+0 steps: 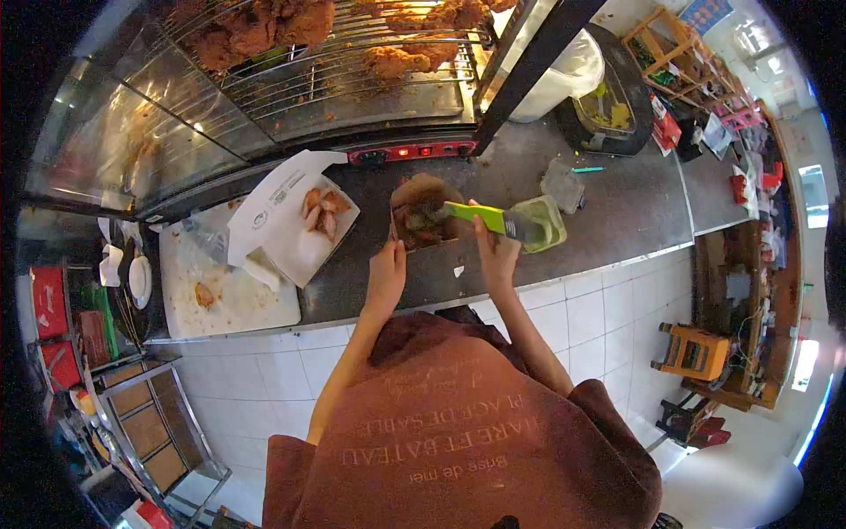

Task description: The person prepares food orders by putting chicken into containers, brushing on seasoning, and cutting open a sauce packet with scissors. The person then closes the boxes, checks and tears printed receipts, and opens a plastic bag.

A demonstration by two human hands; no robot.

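Note:
A brown paper box [426,189] stands open on the dark counter, with dark food inside. My left hand [386,269] grips its near left edge. In my right hand [495,251] is a green-handled brush [480,217], its head reaching into the box. Just right of that hand sits a clear greenish container [548,225]. To the left, an open white takeaway box [300,216] holds pieces of fried food [325,212]. Further left lies a white cutting board [238,304] with crumbs and a small brown piece.
A heated display case with a red control panel [414,152] and racks of fried chicken [410,58] runs along the back. A black tub [608,110] and a white bag-lined bin [573,75] stand back right. An orange stool [694,352] is on the floor.

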